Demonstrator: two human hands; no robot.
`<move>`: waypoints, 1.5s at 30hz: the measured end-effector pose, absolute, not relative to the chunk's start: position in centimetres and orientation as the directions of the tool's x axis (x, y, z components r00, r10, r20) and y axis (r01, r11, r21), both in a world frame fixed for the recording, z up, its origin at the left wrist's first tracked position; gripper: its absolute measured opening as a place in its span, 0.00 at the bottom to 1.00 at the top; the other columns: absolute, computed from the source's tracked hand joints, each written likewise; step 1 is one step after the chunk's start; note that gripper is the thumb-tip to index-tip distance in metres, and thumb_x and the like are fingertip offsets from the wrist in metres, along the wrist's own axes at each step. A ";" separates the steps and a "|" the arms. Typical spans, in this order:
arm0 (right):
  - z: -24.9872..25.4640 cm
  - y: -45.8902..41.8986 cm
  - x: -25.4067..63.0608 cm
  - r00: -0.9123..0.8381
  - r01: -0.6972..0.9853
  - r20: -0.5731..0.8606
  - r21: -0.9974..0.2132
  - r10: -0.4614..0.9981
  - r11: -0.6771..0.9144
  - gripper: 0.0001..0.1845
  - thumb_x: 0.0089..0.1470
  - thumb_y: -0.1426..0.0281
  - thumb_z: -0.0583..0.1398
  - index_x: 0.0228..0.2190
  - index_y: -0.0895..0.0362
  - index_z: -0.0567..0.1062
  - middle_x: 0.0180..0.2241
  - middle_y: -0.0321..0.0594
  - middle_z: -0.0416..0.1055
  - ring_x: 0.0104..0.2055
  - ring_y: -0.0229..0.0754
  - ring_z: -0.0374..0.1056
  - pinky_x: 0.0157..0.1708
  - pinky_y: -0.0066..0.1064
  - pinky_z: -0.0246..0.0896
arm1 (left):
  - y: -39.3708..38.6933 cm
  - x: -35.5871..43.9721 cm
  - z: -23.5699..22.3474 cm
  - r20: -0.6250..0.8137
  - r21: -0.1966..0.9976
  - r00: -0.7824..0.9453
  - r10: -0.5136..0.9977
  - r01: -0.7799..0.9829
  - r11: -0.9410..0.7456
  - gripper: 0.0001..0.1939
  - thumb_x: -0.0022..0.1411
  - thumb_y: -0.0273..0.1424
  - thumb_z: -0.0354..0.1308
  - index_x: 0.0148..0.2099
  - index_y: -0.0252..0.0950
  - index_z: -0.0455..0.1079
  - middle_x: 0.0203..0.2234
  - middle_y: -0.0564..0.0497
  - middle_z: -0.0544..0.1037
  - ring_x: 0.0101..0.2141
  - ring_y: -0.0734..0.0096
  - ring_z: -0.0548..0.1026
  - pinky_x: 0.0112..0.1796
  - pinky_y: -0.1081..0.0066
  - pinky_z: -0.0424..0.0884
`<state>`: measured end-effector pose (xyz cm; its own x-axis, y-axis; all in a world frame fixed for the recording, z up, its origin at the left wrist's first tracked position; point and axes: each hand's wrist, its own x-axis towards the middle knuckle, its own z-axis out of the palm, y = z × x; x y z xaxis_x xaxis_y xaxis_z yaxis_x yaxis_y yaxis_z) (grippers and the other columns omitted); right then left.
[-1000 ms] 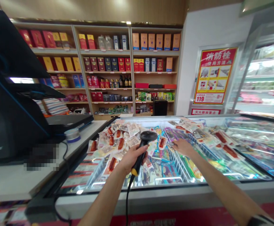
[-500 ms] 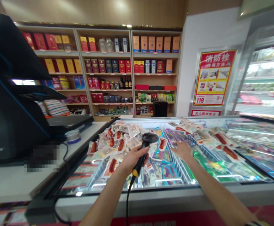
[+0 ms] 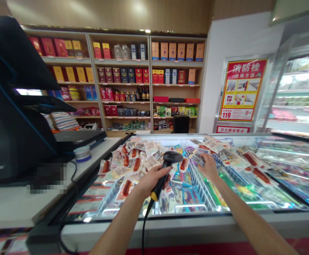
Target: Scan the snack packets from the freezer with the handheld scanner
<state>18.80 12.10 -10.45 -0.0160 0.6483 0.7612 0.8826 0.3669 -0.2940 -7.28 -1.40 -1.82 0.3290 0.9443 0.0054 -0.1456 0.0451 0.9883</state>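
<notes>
My left hand [image 3: 150, 180] is wrapped round the handle of a black barcode scanner [image 3: 171, 157], whose head points away from me over the freezer. A cord runs down from its yellow-ended grip. To the right, my right hand [image 3: 209, 169] pinches a small clear packet [image 3: 197, 158] with greyish contents that I cannot make out. Left of the scanner lies a heap of clear packets, several with reddish-brown sausages [image 3: 136, 164] in them. One sausage packet [image 3: 184, 165] sits just right of the scanner head.
Both hands are above a glass-topped chest freezer with a white wire divider [image 3: 199, 182] and coloured packs below. More packets [image 3: 231, 156] lie at the right. A black checkout terminal [image 3: 13, 106] and a tape roll [image 3: 82, 153] stand on the left counter [image 3: 11, 209]. Stocked shelves are behind.
My right hand, earlier spread over the glass with nothing seen in it, has closed on a small clear packet. The scanner has shifted slightly right in view, still in my left hand.
</notes>
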 end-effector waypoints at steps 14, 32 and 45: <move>-10.1 12.2 17.7 -0.018 0.846 0.785 -0.318 0.619 0.428 0.23 0.36 0.71 0.53 0.39 0.56 0.64 0.43 0.44 0.60 0.47 0.46 0.53 0.45 0.38 0.47 | -2.0 -7.4 -0.8 -0.009 0.982 0.427 0.904 -0.168 0.089 0.14 0.48 0.37 0.55 0.33 0.32 0.62 0.18 0.53 0.67 0.15 0.82 0.63 0.17 0.78 0.57; -10.2 13.2 16.4 0.085 0.840 0.692 -0.437 0.717 0.322 0.22 0.37 0.69 0.53 0.39 0.58 0.64 0.41 0.44 0.62 0.45 0.46 0.56 0.43 0.37 0.50 | -0.2 -9.5 -1.1 0.052 0.988 0.385 0.922 -0.151 0.007 0.13 0.49 0.37 0.53 0.28 0.31 0.61 0.18 0.53 0.66 0.16 0.82 0.63 0.17 0.79 0.57; -8.5 15.6 9.1 0.011 0.866 0.426 -0.457 0.905 0.204 0.27 0.50 0.54 0.41 0.49 0.53 0.57 0.50 0.45 0.55 0.49 0.47 0.53 0.44 0.40 0.49 | 0.9 -9.4 -2.6 0.011 0.985 0.243 0.970 -0.167 0.031 0.13 0.49 0.37 0.54 0.28 0.31 0.61 0.18 0.53 0.68 0.15 0.81 0.64 0.17 0.78 0.59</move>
<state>9.12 15.59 -8.50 0.0114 0.9047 0.4260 0.8659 0.2041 -0.4567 -9.37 0.90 -2.59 0.2434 0.9699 0.0106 -0.1671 0.0311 0.9854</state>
